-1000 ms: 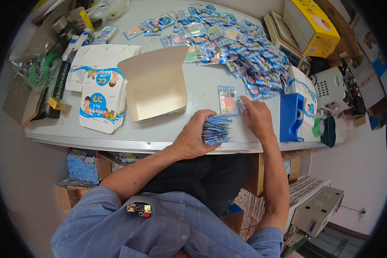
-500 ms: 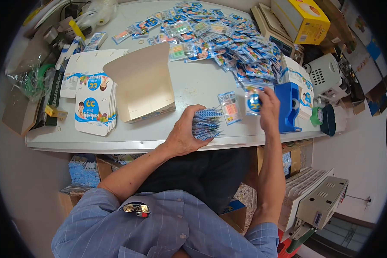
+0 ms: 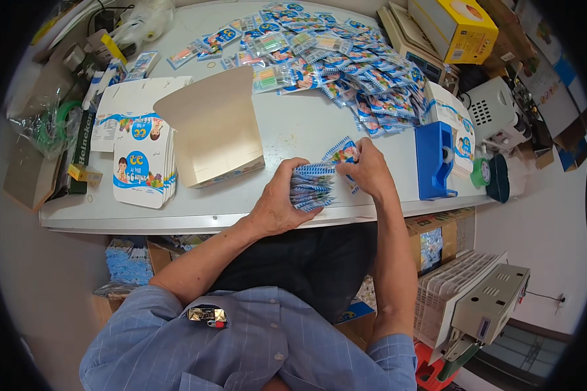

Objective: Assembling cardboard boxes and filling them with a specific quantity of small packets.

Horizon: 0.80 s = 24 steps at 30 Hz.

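Note:
A thick stack of small blue-and-white sachets (image 3: 313, 187) is gripped edge-on in my left hand (image 3: 277, 199), by the table's front edge. Just right of the stack, my right hand (image 3: 370, 168) pinches a single sachet (image 3: 341, 151) with a printed blue and coloured face. Part of that sachet is hidden behind my fingers. Beyond both hands spreads a large heap of the same sachets (image 3: 378, 78). Left of my left hand stands an open cardboard box (image 3: 218, 130), its flap raised and its pale inside showing.
Flat printed cartons (image 3: 140, 166) are piled at the left. To the right are a blue tape dispenser (image 3: 435, 163), a green tape roll (image 3: 481, 173) and more cartons (image 3: 453, 117). A yellow box (image 3: 460, 29) stands at the far right. Below the table's right end is a beige machine (image 3: 489, 303).
My right hand has moved left, from beside the tape dispenser to next to the stack, with a sachet in its fingers. My left hand has kept its place and its grip.

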Available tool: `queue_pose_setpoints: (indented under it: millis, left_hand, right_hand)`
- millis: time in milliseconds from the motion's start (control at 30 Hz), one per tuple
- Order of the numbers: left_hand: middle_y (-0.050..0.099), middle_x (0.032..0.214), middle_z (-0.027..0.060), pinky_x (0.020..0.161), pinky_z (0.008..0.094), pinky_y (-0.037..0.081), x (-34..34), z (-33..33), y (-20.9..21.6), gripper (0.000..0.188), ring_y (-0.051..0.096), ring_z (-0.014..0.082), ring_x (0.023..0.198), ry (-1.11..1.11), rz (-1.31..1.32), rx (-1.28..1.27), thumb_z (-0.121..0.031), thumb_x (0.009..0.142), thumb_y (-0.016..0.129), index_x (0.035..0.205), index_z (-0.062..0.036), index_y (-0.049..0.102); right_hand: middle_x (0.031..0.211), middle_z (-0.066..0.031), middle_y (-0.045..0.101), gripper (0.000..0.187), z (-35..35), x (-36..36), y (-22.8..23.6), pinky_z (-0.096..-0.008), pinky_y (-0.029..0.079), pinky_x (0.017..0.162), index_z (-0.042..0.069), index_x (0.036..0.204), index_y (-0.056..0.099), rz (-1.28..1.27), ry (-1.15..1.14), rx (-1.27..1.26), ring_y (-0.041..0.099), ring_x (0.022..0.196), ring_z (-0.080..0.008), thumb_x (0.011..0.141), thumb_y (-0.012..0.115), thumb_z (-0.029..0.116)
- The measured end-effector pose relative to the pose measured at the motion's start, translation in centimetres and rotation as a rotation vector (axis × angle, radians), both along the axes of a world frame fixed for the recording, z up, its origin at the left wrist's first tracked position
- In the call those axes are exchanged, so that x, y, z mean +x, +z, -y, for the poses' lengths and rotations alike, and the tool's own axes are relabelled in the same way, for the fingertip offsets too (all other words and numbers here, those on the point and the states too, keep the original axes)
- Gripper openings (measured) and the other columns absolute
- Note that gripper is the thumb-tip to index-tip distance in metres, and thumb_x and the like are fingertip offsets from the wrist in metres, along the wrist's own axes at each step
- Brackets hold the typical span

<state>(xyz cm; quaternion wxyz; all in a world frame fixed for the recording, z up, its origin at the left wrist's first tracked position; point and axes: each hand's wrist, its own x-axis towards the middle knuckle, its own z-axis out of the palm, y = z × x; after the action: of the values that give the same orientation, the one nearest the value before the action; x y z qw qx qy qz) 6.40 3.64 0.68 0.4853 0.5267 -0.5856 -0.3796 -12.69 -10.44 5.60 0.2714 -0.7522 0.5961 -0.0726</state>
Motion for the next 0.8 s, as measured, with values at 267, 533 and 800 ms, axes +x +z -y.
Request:
queue_pose_setpoints:
  millis: [267,533,800]
  left_hand:
    - [0.058,0.120,0.0168,0.095,0.0388,0.052,0.3,0.0,0.1,0.079,0.063,0.0259,0.110,-0.100,-0.229,0.110,-0.013,0.072,0.091,0.133,-0.0066,0.040]
    - [0.014,0.164,0.0281,0.124,0.0468,0.028,-0.2,0.3,0.8,0.147,0.022,0.0445,0.153,-0.005,0.103,-0.025,-0.019,0.061,0.097,0.163,-0.0021,-0.007]
    - [0.012,0.166,0.0245,0.123,0.0433,0.030,0.0,0.3,0.2,0.151,0.030,0.0385,0.150,-0.052,0.157,-0.095,-0.017,0.061,0.099,0.163,-0.0074,-0.012]
  right_hand:
    - [0.113,-0.0130,0.071,0.028,-2.0,0.0,-3.4,-0.0359,0.052,0.097,-0.004,0.120,0.063,1.388,-0.055,0.343,0.068,0.100,-0.0201,0.095,0.067,0.010]
    - [0.118,-0.0106,0.065,0.094,-4.7,3.0,-3.6,-0.0334,0.051,0.100,0.003,0.141,0.054,1.342,0.115,0.644,0.061,0.114,-0.0197,0.099,0.021,0.081]
    - [0.170,-0.0191,0.022,0.107,-5.6,5.1,-4.6,-0.0429,0.013,0.128,0.003,0.165,0.018,1.374,0.163,0.470,0.014,0.160,-0.0303,0.096,0.027,0.084]
